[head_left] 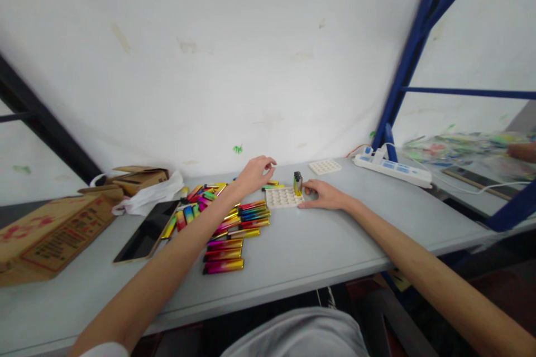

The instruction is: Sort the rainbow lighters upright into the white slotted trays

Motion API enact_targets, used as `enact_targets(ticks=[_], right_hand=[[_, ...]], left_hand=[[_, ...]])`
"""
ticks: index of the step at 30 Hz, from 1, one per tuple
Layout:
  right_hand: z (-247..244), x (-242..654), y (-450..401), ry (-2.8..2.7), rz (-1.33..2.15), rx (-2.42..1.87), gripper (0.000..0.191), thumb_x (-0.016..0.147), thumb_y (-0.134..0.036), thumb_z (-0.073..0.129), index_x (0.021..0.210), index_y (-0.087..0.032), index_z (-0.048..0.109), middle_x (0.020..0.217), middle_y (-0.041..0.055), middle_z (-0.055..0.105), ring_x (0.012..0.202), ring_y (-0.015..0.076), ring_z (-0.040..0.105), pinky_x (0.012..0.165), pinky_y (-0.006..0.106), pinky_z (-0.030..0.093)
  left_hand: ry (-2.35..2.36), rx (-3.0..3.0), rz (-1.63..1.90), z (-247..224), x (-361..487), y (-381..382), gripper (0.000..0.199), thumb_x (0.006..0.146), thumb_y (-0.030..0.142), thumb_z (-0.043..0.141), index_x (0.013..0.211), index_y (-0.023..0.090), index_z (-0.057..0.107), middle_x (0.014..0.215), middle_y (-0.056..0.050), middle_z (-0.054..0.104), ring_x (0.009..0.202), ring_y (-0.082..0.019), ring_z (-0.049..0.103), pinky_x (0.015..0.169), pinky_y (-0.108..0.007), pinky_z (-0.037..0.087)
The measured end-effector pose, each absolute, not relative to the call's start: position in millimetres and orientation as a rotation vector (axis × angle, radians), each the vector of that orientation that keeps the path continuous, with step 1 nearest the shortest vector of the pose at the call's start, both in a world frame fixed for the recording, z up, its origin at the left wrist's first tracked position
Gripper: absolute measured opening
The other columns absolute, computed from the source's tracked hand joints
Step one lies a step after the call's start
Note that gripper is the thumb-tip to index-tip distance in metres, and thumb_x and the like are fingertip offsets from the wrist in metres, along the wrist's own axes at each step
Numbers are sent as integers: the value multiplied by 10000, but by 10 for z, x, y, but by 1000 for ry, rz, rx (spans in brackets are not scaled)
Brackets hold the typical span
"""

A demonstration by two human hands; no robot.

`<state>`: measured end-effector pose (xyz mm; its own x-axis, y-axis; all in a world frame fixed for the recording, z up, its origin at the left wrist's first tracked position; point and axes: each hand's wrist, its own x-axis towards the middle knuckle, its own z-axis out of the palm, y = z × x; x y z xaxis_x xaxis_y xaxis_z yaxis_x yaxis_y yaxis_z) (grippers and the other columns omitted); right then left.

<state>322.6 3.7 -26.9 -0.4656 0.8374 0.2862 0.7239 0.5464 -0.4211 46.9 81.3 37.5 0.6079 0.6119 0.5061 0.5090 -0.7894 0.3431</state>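
Note:
A white tray with rows of round holes [281, 197] lies on the grey table. Upright at its right end stand a few yellow-green lighters with dark tops [297, 184]. Beside them, at the tray's right edge, is my right hand [324, 195], thumb and fingers apart around that end. My left hand [257, 173] hovers just behind and left of the tray, its fingers curled and apart, with nothing seen in it. Several shiny multicoloured lighters [255, 215] lie on their sides left of the tray, partly behind my left forearm.
A second white tray [325, 167] lies near the wall. A power strip [392, 169] sits at the right by a blue frame [404, 72]. At the left are a tablet [148, 231], a plastic bag [153, 194] and a cardboard box [54, 234]. Another person's hand [521, 152] shows far right.

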Motion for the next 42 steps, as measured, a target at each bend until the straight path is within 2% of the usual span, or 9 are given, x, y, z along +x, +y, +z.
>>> enact_targets(ticks=[3,6,13,18,25,29,31,36,42], right_hand=[[-265,3227,43,-2323,349,-1270,646,802,-654,762,1203,-153,684,946,71,648,816,218,583,752,323,456],[-267,3228,48,-2330,348,-1267,631,801,-642,767,1193,-155,689,944,73,651,816,222,585,751,326,457],[-271,3232,44,-2324,336,-1272,621,798,-640,769,1187,-162,688,940,68,647,815,220,583,753,324,461],[-249,3225,28,-2337,347,-1272,614,815,-636,755,1189,-154,685,948,72,644,818,218,581,751,321,457],[-286,3237,45,-2326,352,-1275,649,808,-642,755,1218,-145,676,961,74,641,834,224,582,767,331,459],[-283,3241,43,-2333,350,-1278,633,815,-637,751,1205,-143,678,959,76,643,835,225,589,756,327,461],[-276,3240,41,-2337,355,-1279,621,822,-628,750,1199,-140,679,961,79,645,834,223,590,757,326,463],[-281,3241,46,-2340,341,-1289,630,814,-631,757,1202,-141,678,968,83,650,836,226,588,765,331,467],[-266,3240,33,-2338,346,-1302,626,817,-628,754,1200,-138,678,970,86,657,843,234,599,763,333,472]], left_hand=[[1052,2742,752,319,203,1098,342,839,284,610,1118,152,756,1118,-148,719,1085,-301,651,1070,-449,454],[1030,2716,645,190,75,1247,354,799,359,667,1074,165,778,1239,-167,701,1186,-330,622,1113,-452,427],[1003,2597,671,75,192,1269,237,737,442,762,799,213,751,910,-107,753,950,-288,674,971,-398,496],[972,2387,859,230,220,1109,310,796,459,729,929,180,731,1034,-118,766,1012,-275,686,964,-413,507],[681,1514,1042,461,184,536,360,785,384,825,976,179,600,1009,-109,777,978,-231,741,983,-429,525],[619,1330,1085,458,165,249,381,816,409,811,1018,173,588,750,9,666,742,-168,711,838,-373,579],[597,1326,1078,455,155,160,393,830,427,801,1047,167,602,726,37,598,623,-118,637,698,-308,580],[636,1328,1006,467,113,83,384,886,508,707,1120,255,537,717,58,561,439,-68,357,406,-216,443],[675,1196,895,443,81,100,426,965,532,449,727,185,510,556,76,278,420,-71,238,375,-169,293]])
